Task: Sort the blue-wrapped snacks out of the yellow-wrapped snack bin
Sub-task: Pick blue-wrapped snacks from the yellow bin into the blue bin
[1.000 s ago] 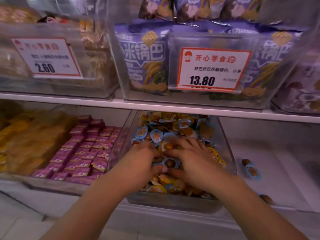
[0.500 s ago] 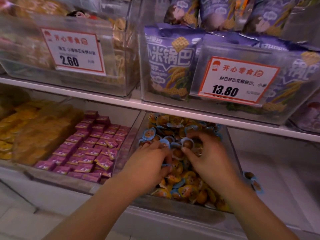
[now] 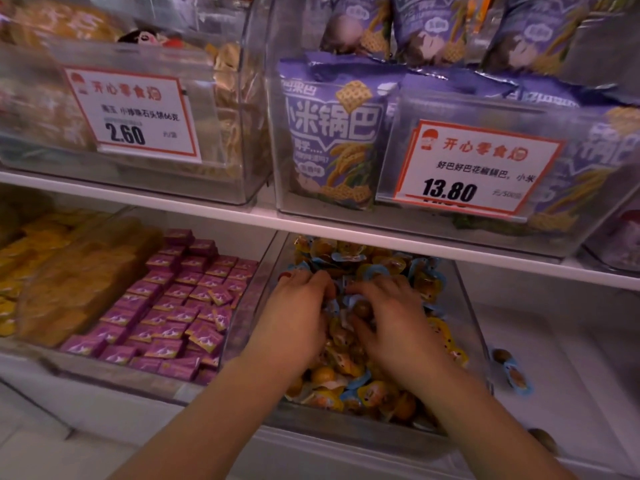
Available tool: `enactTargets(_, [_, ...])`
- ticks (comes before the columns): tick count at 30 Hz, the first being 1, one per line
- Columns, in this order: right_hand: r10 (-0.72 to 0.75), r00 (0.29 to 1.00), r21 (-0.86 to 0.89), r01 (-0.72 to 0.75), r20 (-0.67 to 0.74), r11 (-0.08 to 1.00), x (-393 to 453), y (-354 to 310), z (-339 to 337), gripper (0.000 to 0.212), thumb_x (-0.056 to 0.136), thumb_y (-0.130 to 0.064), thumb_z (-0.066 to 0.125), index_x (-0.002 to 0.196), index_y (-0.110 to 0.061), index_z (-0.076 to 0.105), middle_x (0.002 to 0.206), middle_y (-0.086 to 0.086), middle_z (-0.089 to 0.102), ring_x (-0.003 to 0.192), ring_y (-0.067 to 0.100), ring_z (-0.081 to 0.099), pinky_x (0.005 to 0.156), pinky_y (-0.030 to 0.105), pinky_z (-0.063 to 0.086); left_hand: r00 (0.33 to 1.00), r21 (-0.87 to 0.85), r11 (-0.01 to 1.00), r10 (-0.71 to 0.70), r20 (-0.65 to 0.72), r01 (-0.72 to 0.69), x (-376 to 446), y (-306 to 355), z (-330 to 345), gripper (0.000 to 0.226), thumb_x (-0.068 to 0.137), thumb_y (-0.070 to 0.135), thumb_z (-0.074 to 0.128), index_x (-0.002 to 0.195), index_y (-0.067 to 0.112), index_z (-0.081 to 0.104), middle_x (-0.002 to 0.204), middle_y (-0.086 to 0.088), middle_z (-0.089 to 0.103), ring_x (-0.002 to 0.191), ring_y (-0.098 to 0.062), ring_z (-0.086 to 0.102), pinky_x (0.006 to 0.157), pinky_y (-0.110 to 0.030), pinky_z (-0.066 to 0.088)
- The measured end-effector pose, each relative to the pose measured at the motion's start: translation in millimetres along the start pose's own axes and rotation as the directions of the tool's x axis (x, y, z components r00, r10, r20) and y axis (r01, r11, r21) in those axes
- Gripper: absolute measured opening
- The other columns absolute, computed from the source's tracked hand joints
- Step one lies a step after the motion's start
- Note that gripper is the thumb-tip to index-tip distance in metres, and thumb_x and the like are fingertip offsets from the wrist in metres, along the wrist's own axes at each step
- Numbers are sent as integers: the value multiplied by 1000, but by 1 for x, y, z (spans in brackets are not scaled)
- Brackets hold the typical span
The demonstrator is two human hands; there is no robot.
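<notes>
Head view: left hand (image 3: 298, 313) and right hand (image 3: 391, 317), fingers curled into mixed snacks in the clear plastic bin (image 3: 467, 306), grip unclear; best pinch only blue-wrapped round snacks (image 3: 375, 271), leaving yellow-wrapped round snacks (image 3: 446, 337).

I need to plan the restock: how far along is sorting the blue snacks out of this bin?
Done: one blue-wrapped snack lies on the white shelf outside the clear plastic bin. In hand: left hand and right hand dig through the pile. Left: many blue wrappers remain among the yellow ones.
</notes>
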State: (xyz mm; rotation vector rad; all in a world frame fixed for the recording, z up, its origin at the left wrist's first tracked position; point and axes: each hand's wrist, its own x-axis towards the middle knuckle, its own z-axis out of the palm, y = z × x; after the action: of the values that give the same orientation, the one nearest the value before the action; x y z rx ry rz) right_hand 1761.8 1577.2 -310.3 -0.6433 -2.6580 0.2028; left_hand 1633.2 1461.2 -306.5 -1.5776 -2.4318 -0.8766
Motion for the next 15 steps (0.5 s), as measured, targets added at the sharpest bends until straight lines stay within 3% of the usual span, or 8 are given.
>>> enactTargets(3, [151, 973, 315, -91, -174, 945, 0, 1, -10, 22, 85, -15, 70, 105, -22, 66, 105, 0, 65, 100, 19, 57, 83, 27, 44, 994, -170, 984, -70, -79, 56, -3, 7, -4, 30, 80, 9, 69, 105, 25, 64, 103, 5, 65, 97, -17, 58, 81, -32, 48])
enactTargets(6, [340, 925, 615, -172, -167, 770, -4, -7, -22, 9, 89, -14, 69, 86, -21, 65, 84, -2, 70, 82, 8, 64, 71, 18, 48, 951, -547, 824, -269, -149, 148, 1, 16, -18, 24, 81, 12, 77, 98, 25, 68, 88, 11, 71, 83, -1, 65, 71, -14, 50])
enactTargets(8, [504, 863, 853, -294, 42, 431, -11, -16, -31, 3, 89, -13, 67, 88, -15, 69, 84, 7, 73, 80, 16, 70, 72, 32, 57, 932, -736, 662, -340, -129, 140, 3, 22, -24, 21, 79, 10, 80, 96, 18, 71, 82, 7, 75, 78, -2, 69, 68, -13, 52])
enactTargets(9, [523, 823, 933, -334, 221, 131, -15, -20, -36, 6, 90, -13, 65, 93, -13, 71, 91, 10, 74, 83, 22, 72, 70, 38, 59, 936, -810, 571, -342, -88, 133, 2, 27, -26, 21, 79, 10, 81, 97, 17, 72, 83, 4, 76, 79, -7, 72, 68, -16, 54])
enactTargets(10, [451, 803, 921, -346, 390, -180, -19, -24, -42, 14, 91, -14, 62, 99, -9, 71, 99, 14, 73, 85, 25, 72, 67, 39, 59, 946, -857, 500, -320, -48, 126, 0, 33, -26, 22, 78, 9, 81, 97, 17, 72, 85, 2, 77, 80, -11, 73, 68, -20, 55])
enactTargets(11, [342, 801, 849, -351, 491, -395, -23, -26, -49, 23, 91, -18, 60, 105, -5, 71, 105, 17, 73, 85, 26, 72, 65, 37, 59, 958, -871, 477, -284, -31, 114, -4, 40, -23, 23, 78, 9, 80, 97, 18, 72, 86, 1, 77, 81, -13, 73, 69, -21, 55])
enactTargets(13, [223, 807, 762, -370, 547, -531, -32, -28, -61, 32, 90, -28, 61, 109, -5, 72, 107, 17, 72, 82, 24, 72, 64, 35, 59, 975, -821, 566, -213, -59, 74, -12, 52, -13, 25, 77, 13, 82, 97, 26, 72, 88, 8, 75, 82, -7, 71, 71, -15, 52])
enactTargets(15, [254, 814, 801, -364, 522, -475, -41, -28, -65, 31, 87, -30, 67, 110, -9, 71, 103, 12, 72, 77, 19, 69, 65, 34, 57, 985, -684, 729, -126, -115, 13, -18, 62, -7, 31, 75, 23, 84, 98, 39, 69, 92, 18, 70, 87, -1, 65, 73, -8, 45])
